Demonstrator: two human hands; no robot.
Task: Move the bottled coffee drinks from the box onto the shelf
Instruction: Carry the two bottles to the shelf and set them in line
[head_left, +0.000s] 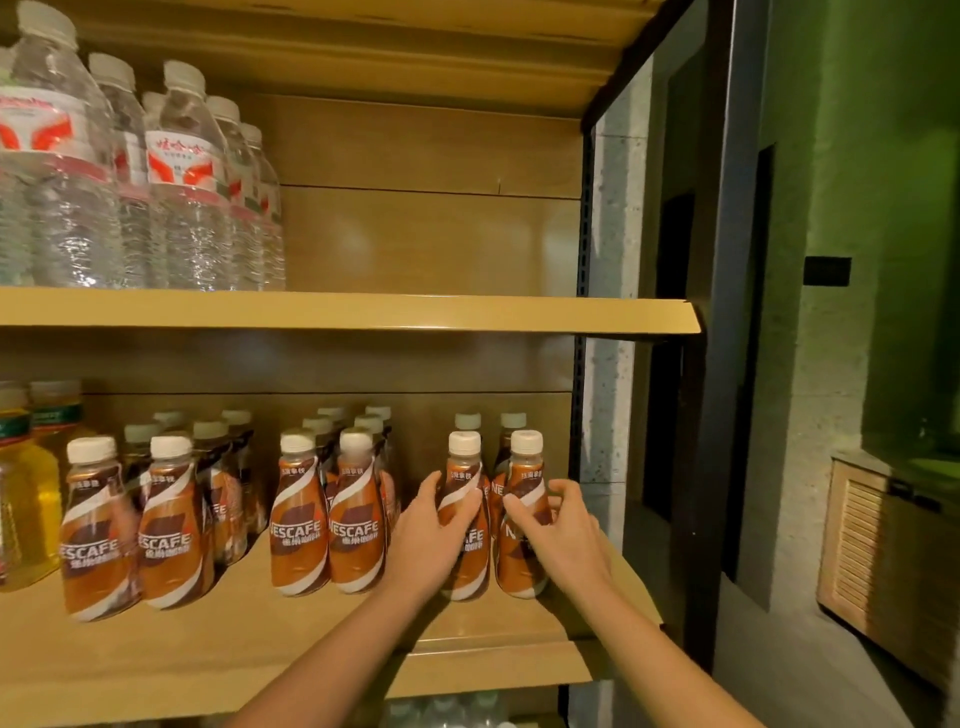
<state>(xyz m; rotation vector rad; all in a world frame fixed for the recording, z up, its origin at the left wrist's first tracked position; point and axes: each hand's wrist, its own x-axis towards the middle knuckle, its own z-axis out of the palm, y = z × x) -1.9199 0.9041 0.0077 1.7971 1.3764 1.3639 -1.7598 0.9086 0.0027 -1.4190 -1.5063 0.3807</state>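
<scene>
Left hand (434, 525) and right hand (563, 530) each grip 1 coffee bottle (464, 467), fingers (521, 508) curled round it, at the right end of the shelf (260, 639). 2 filled groups stand further left. The box is not in view, so the remaining quantity cannot be judged.

Tan shelf (260, 639), upright coffee bottles (298, 525) in rows, yellow bottles (26, 514) at left

Coffee bottles (298, 519) orange-brown, white swirl, white caps.
</scene>
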